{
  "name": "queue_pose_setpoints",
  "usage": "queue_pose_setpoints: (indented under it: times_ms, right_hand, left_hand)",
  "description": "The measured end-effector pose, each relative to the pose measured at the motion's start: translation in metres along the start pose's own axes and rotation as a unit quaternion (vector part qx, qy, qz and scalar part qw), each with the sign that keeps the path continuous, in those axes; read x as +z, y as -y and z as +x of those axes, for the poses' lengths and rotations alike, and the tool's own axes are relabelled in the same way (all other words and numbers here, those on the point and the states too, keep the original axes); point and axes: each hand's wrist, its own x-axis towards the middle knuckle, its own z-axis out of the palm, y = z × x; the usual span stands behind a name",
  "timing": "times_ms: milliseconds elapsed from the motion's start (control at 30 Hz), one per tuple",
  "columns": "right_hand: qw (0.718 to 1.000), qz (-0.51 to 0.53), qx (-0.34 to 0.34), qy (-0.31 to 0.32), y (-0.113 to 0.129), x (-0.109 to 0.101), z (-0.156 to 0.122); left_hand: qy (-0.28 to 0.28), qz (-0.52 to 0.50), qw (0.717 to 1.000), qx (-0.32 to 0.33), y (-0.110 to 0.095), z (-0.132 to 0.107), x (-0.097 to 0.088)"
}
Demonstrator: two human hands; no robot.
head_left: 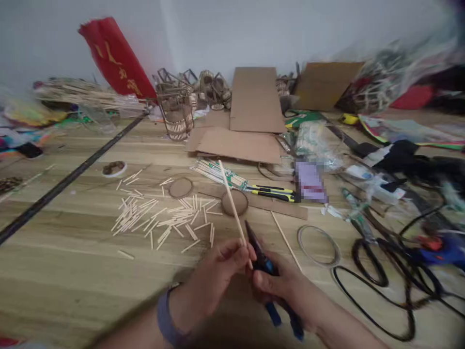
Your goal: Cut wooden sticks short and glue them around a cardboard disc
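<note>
From the head camera, my only view, I see the left hand (214, 276) low in the middle with its fingers (238, 249) pinched on the near end of a thin bamboo stick (232, 206). The stick slants up and away from them, out over the wooden floor (72, 271). The right hand (279, 286) sits just to the right, and its fingers (267, 283) are clenched around the blue handles of a pair of pliers (261, 257). The dark nose of the pliers points up beside the stick, just past the left fingertips. I cannot tell whether it touches or bites the stick. A blue-grey wristband (165, 322) circles the left wrist. Beyond the left fingers and off to their left lies a scatter of short cut sticks (163, 218). Two brown round discs lie further out, one (180, 187) past the scatter and the other (234, 202) under the raised stick. Beyond the right fingers lie two yellow-and-black utility knives (274, 192). A wire ring (318, 245) lies near them on the right, with looping black cable (381, 281) further right again. Far beyond both hands, flat cardboard sheets (256, 99) lean near the wall. A small woven basket (178, 118) and a red roll (116, 58) stand to their left.
</note>
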Motion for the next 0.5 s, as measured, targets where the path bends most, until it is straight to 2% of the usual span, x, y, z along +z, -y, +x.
queue_pose_setpoints:
  times_ms: [133, 233, 367, 500]
  right_hand:
    - [0.997, 0.062, 0.049, -0.005, -0.002, 0.004, 0.001]
    - [0.994, 0.084, 0.063, -0.007, 0.003, 0.009, -0.003]
    - [0.996, 0.044, 0.081, -0.006, 0.013, 0.010, -0.010]
    - [0.994, -0.082, 0.036, -0.070, 0.023, 0.000, -0.014]
  left_hand:
    - [0.015, -0.004, 1.000, -0.010, 0.001, 0.001, 0.004]
    - [-0.021, 0.011, 1.000, 0.015, -0.004, 0.002, 0.003]
    - [-0.052, 0.026, 0.997, 0.046, -0.013, 0.004, -0.004]
    - [-0.097, 0.109, 0.984, 0.103, -0.021, 0.006, -0.014]
